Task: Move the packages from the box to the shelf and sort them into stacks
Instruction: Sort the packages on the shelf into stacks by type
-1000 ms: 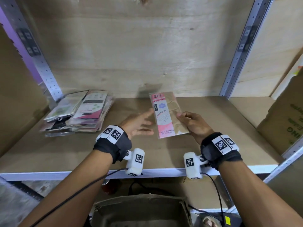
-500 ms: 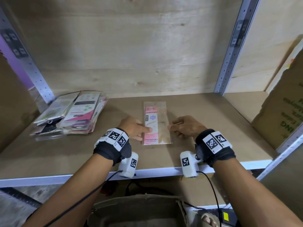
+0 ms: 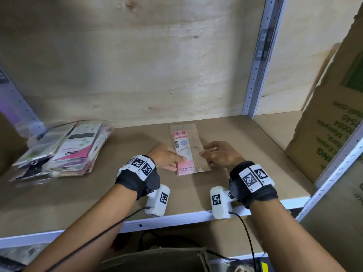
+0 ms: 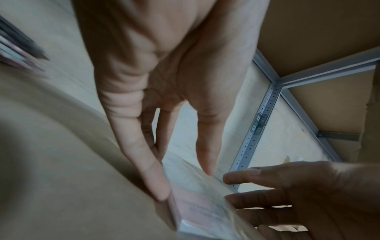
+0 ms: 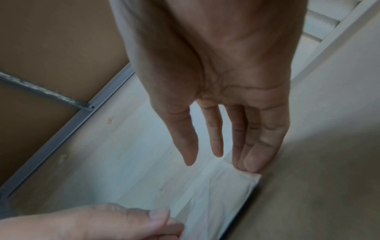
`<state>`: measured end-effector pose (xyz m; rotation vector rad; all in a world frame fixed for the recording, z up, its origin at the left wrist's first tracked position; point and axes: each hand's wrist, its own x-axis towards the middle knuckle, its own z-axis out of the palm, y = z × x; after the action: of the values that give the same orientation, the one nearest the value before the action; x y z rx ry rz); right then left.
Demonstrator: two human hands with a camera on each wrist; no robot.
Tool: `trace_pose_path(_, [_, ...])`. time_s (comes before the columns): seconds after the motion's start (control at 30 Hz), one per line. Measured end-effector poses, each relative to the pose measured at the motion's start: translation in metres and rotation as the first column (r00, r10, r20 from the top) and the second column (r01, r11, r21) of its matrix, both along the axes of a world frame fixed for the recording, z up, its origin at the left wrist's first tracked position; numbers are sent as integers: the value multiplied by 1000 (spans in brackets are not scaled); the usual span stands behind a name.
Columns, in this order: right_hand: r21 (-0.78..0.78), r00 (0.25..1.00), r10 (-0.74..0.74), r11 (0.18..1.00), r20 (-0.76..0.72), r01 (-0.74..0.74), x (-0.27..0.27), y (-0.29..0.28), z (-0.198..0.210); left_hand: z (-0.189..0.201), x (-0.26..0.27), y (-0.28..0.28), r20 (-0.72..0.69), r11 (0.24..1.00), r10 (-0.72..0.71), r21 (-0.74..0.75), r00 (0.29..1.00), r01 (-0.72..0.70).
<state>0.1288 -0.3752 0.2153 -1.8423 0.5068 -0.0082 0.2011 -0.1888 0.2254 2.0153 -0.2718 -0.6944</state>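
A flat pink and tan package (image 3: pixel 185 152) lies lengthwise on the brown shelf board (image 3: pixel 117 193), near the middle. My left hand (image 3: pixel 167 158) rests at its left edge, thumb lying on the pink part and fingers fairly straight. In the left wrist view the left fingertips (image 4: pixel 158 191) touch the edge of the package (image 4: pixel 205 211). My right hand (image 3: pixel 214 156) sits at the right edge. In the right wrist view its outer fingertips (image 5: pixel 252 164) touch the corner of the package (image 5: pixel 216 203), while thumb and forefinger hover above it.
A loose stack of packages (image 3: pixel 64 150) lies at the shelf's left end. A large cardboard box (image 3: pixel 330 134) stands in the neighbouring bay on the right, past a metal upright (image 3: pixel 257 65). An open brown box (image 3: pixel 157 260) sits below the shelf's white front edge.
A second ago the package was held tilted above the shelf. It came down flat, and both hands now rest against its long edges.
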Motion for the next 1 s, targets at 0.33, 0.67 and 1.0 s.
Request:
trace_pose_path(0.33, [-169,991,-129,977,35,133,-18,-60,-1,1,-5,-93,-60,995,-89,-40,994,87])
trace_pose_path(0.67, [-272,975,-220,936,39,222,-23,-95,-2,2,-8,-145,-124,986,-105,-141,987,87])
trace_pose_path(1.0, [-237,969,-237,940,64,246,-23,-112,-6,-1,-7,-164,-123,985,-116,-145,986,98])
